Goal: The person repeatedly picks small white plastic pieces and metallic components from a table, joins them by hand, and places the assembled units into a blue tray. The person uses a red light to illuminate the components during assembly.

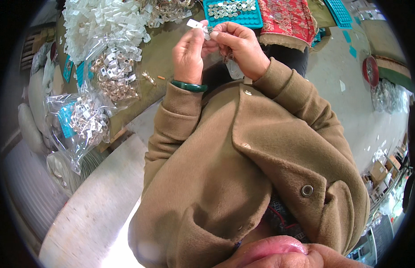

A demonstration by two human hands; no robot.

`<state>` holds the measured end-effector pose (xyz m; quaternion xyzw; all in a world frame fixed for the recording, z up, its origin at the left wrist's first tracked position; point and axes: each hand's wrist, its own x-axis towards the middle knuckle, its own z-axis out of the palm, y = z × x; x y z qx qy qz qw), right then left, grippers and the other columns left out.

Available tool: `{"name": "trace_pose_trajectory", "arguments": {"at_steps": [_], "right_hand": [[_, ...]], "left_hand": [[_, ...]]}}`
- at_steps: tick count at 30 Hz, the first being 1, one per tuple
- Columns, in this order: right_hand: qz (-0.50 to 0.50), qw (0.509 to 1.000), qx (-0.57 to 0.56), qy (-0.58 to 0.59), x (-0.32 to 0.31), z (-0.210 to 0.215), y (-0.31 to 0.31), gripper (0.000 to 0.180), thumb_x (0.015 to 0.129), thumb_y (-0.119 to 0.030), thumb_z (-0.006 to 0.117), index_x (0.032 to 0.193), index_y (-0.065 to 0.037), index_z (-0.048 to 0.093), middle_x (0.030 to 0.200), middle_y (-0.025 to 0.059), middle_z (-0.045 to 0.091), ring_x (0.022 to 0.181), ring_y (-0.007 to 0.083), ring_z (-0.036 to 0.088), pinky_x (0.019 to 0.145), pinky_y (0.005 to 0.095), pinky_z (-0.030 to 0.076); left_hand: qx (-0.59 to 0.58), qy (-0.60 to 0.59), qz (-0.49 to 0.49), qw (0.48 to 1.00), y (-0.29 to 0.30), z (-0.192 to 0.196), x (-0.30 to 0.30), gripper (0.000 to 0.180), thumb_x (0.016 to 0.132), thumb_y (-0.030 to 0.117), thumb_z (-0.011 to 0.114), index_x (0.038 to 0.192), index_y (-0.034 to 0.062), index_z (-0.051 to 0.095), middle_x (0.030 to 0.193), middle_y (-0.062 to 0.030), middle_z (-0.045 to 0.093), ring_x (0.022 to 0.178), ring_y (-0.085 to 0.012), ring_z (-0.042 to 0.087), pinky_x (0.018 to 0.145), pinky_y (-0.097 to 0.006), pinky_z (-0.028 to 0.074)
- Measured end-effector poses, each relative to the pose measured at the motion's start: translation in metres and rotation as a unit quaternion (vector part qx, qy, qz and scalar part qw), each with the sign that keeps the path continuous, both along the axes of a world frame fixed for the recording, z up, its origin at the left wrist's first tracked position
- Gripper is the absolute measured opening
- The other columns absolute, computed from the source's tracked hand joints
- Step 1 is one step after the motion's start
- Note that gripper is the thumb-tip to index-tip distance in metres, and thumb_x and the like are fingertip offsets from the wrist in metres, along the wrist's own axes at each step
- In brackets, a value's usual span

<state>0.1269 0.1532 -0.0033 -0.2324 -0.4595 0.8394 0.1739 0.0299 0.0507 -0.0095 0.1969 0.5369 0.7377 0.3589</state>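
At the table's near edge my two hands are close together, fingertips almost meeting. My left hand [191, 50], below which a dark green bangle [189, 86] circles the wrist, pinches a small white plastic piece [195, 24] between thumb and fingers. My right hand [244, 47] is closed in a pinch at the inner end of that piece, on a tiny part with thin wires. Thin reddish-brown wires [227, 54] hang below the right fingers. The part itself is mostly covered by fingertips.
White plastic pieces [100, 27] are heaped at the far left. Clear bags [89, 118] of wired white parts sit nearer. A turquoise tray [250, 20] holds rows of round silver parts, beside a red patterned cloth [285, 20]. A red basin [371, 71] stands far right.
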Motion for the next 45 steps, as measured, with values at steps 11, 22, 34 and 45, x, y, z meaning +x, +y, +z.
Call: {"name": "trace_pose_trajectory", "arguments": {"at_steps": [11, 22, 34, 45], "right_hand": [[-0.008, 0.998, -0.040, 0.056, -0.002, -0.007, 0.000, 0.006, 0.088, -0.008, 0.065, 0.091, -0.004, 0.063, 0.077, 0.0004, 0.062, 0.064, 0.0064, 0.053, 0.058, 0.0199, 0.040], [0.020, 0.998, 0.063, -0.002, 0.003, 0.002, 0.008, 0.008, 0.089, -0.007, 0.065, 0.095, -0.004, 0.063, 0.080, -0.0002, 0.062, 0.068, 0.0051, 0.054, 0.061, 0.0203, 0.044], [0.074, 0.974, 0.210, 0.039, 0.011, 0.009, 0.016, 0.021, 0.090, -0.006, 0.061, 0.110, -0.005, 0.062, 0.092, -0.0012, 0.062, 0.075, 0.0039, 0.054, 0.067, 0.0191, 0.046], [-0.025, 0.915, 0.381, 0.129, 0.010, 0.007, 0.003, 0.012, 0.087, 0.005, 0.053, 0.094, -0.005, 0.055, 0.085, -0.0025, 0.054, 0.071, 0.0041, 0.045, 0.063, 0.0185, 0.041]], "left_hand": [[0.006, 0.092, 0.076, 0.993, -0.002, -0.004, -0.001, 0.027, 0.093, 0.004, 0.062, 0.119, -0.0020, 0.063, 0.099, -0.0074, 0.069, 0.081, -0.0095, 0.063, 0.070, -0.023, 0.054], [-0.031, 0.078, 0.039, 0.996, -0.003, 0.003, 0.004, 0.028, 0.092, 0.010, 0.065, 0.116, -0.0046, 0.063, 0.093, -0.0067, 0.070, 0.079, -0.0090, 0.064, 0.069, -0.023, 0.054], [-0.087, 0.052, 0.056, 0.993, -0.010, 0.023, 0.002, 0.019, 0.092, 0.012, 0.061, 0.105, -0.0018, 0.066, 0.093, -0.0089, 0.072, 0.069, -0.0063, 0.064, 0.053, -0.015, 0.044], [0.000, -0.287, 0.044, 0.957, -0.018, 0.039, -0.001, 0.016, 0.094, 0.015, 0.060, 0.103, 0.0035, 0.064, 0.102, -0.0145, 0.070, 0.051, 0.0015, 0.042, 0.042, -0.012, 0.031]]}}
